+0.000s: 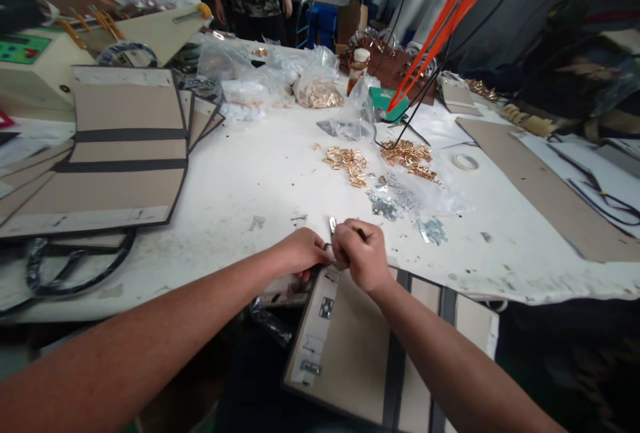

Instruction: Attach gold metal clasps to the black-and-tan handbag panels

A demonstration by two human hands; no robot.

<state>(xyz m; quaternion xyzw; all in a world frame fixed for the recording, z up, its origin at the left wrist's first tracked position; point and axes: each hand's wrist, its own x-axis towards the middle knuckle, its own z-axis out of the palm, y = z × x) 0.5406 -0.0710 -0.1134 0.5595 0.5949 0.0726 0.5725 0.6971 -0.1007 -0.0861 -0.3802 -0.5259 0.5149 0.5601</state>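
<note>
Both grips closed: left hand (303, 251) & right hand (361, 253) pinch small metal clasp (332, 224) at panel (350, 346) edge; no legible text.

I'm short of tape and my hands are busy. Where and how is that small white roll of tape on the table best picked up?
Pinch the small white roll of tape across its ring wall, one finger inside the hole, coming from above. It lies flat on the white table, hole upward, with bare surface around it, so a side approach would probably just slide it.
</note>
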